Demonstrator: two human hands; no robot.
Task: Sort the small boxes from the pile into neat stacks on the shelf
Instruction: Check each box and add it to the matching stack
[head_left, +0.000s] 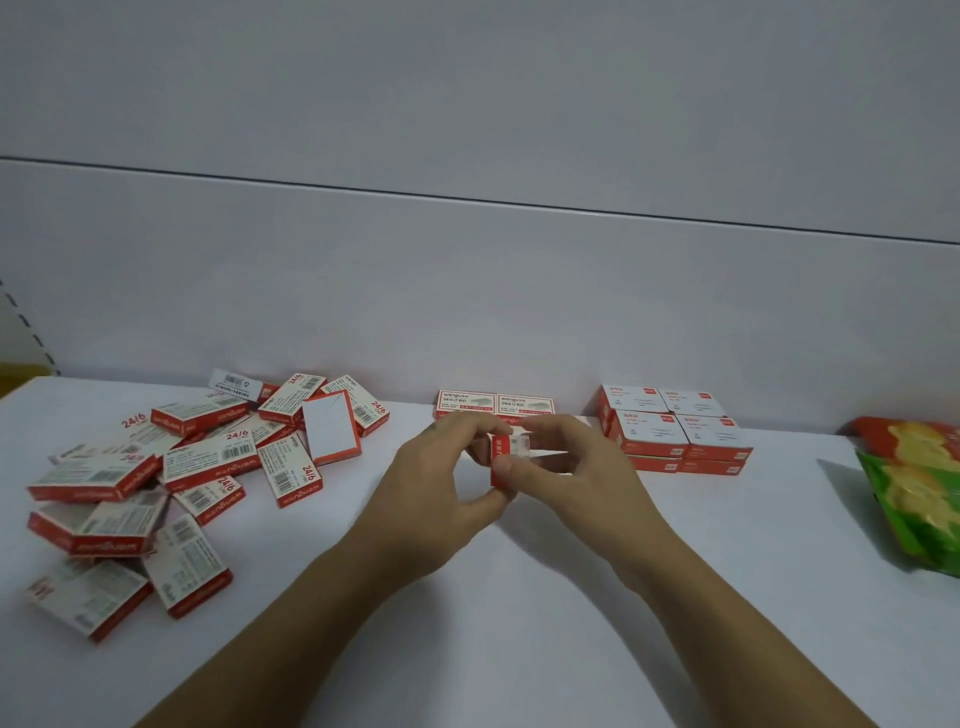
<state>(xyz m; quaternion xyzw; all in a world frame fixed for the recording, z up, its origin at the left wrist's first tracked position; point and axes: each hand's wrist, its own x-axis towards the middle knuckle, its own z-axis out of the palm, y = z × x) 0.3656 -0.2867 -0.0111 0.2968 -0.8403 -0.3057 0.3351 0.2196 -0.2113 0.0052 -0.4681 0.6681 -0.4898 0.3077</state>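
Both hands meet over the middle of the white shelf (519, 613). The left hand (441, 483) and the right hand (582, 467) each curl fingers and thumb around one small box (506, 460), red with a white label, held just above the surface. Its print is too blurred to read. To the left lies the pile (171, 467), a loose heap of red-and-white boxes at all angles, some leaning on others. Several show "24/6" in red beside barcodes and fine print, and an upside-down brand word on their red sides seems to start "wangu". Behind the hands, against the back panel (467, 291), a pair of boxes (493, 405) sits side by side, touching, with the same word and "24/6" the right way up. To the right stands a squared stack (675, 431) of boxes with white tops and a small red tag in one corner. It is two across, two deep and layered, and the text on it is too small to read. A green and orange snack bag (914, 493) lies at the far right, cut off by the frame. Bare shelf runs across the whole front, between the pile and the hands, and between the stack and the bag. At the far left the shelf's edge meets a slotted upright (31, 332), close to the pile's outermost boxes.
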